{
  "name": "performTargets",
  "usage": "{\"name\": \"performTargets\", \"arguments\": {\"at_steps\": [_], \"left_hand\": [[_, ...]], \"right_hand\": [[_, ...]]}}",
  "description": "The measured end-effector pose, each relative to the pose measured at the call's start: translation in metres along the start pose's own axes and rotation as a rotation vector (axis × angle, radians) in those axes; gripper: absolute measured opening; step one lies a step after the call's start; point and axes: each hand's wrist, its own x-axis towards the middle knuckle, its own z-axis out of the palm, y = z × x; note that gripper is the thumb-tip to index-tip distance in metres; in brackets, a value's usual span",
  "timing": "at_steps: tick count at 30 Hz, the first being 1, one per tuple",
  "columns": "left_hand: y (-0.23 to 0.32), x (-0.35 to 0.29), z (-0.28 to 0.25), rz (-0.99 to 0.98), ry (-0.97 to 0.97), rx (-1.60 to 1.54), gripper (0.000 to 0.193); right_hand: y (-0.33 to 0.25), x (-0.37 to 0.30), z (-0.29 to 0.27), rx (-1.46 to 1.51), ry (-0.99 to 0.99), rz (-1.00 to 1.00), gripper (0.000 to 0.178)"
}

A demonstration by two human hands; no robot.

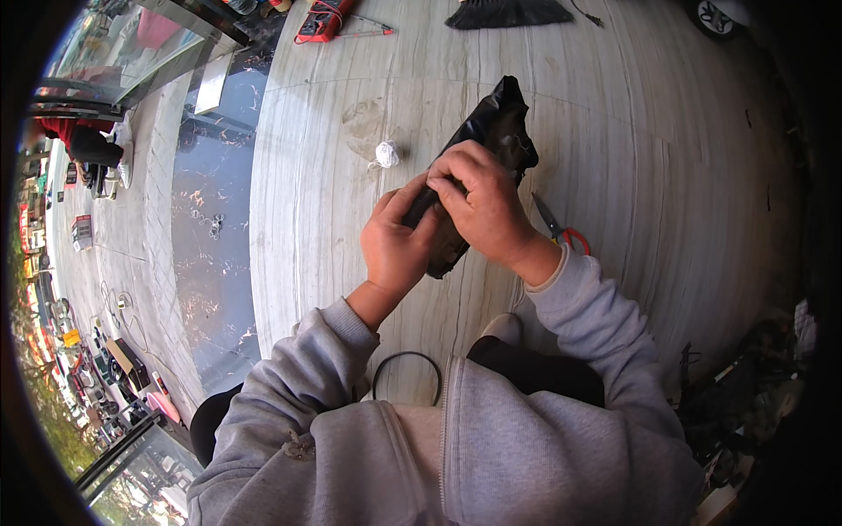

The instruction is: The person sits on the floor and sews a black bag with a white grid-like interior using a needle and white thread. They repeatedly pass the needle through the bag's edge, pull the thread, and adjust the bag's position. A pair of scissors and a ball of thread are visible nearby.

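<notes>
A folded black leather-like piece (493, 118) is held up in front of me, slanting from upper right to lower left. My left hand (402, 244) grips its left edge between thumb and fingers. Pinched against the same edge, the fingers of my right hand (481, 200) meet the left fingertips; whether they hold a needle or thread is too small to see. A ball of white thread (386, 154) rests on the floor to the left of the piece. Scissors with red handles (574, 238) lie just right of my right wrist.
A red multimeter (321, 21) with leads lies at the far left of the tiled floor (324, 210). Another black piece (509, 12) is at the far edge, near a wheel (717, 17). A black loop (407, 356) lies by my feet. Beyond the doorway, a person (88, 140) is bent low.
</notes>
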Motion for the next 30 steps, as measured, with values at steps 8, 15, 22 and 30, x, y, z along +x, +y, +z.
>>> {"name": "performTargets", "arguments": {"at_steps": [8,15,22,30], "left_hand": [[-0.011,0.006,0.002,-0.258,-0.080,-0.376,0.042],[-0.010,0.015,-0.007,-0.374,-0.043,-0.578,0.046],[-0.016,0.021,-0.011,-0.383,-0.020,-0.563,0.045],[-0.025,0.022,-0.012,-0.378,-0.022,-0.572,0.047]], "right_hand": [[0.005,0.008,-0.024,0.946,0.037,0.360,0.010],[0.006,-0.018,-0.021,0.088,-0.072,0.270,0.017],[0.014,-0.039,-0.020,0.074,-0.121,0.389,0.032],[0.040,-0.069,0.009,0.453,-0.123,0.743,0.039]]}}
